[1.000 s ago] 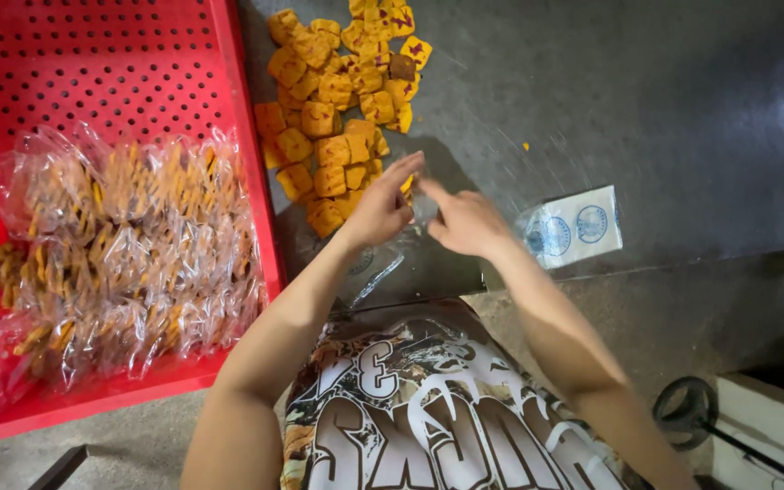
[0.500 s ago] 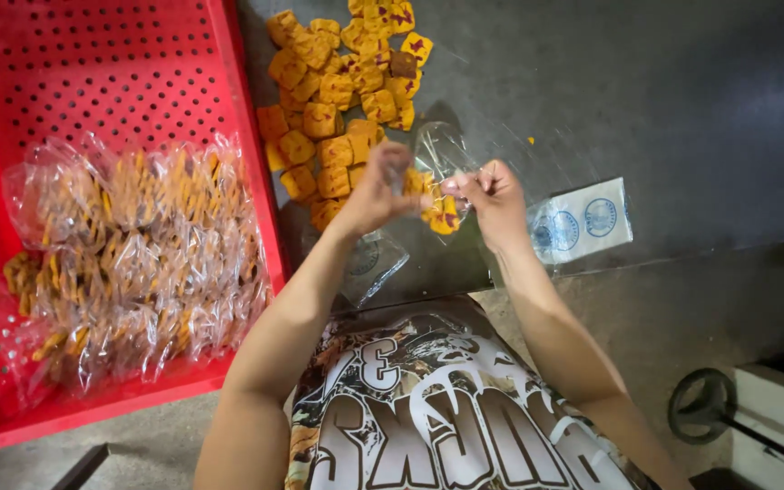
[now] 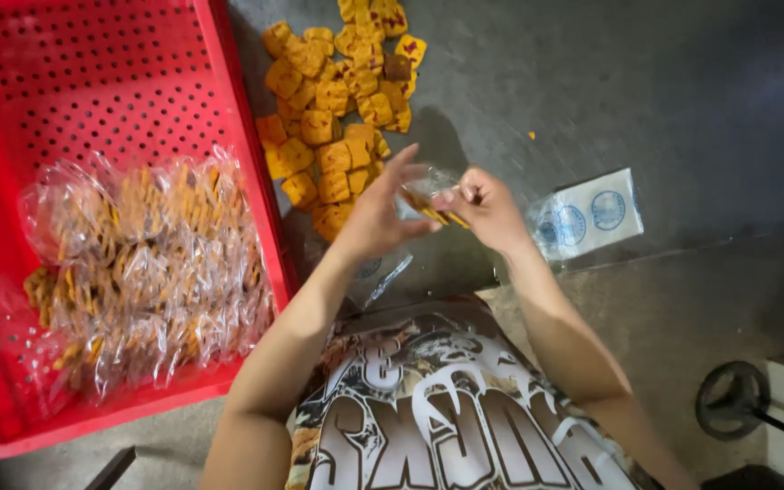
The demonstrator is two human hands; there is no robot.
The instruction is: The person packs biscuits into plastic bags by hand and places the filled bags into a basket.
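Small clear plastic bag (image 3: 430,195) holding orange-yellow square snack pieces: pinched between left hand (image 3: 378,213) and right hand (image 3: 487,209), both grasping it, long axis running hand to hand; loose orange-yellow snack pile (image 3: 338,109) just beyond, nearer the left hand.

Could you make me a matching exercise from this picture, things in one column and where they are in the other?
Things:
1. Filled clear bags
2. Loose orange snack squares
3. Small clear bag
4. White printed packet

Places:
A. heaped on the grey table
B. between left hand and right hand
C. inside the red crate
D. flat on the table, beside the right hand

Pairs: 1-C, 2-A, 3-B, 4-D
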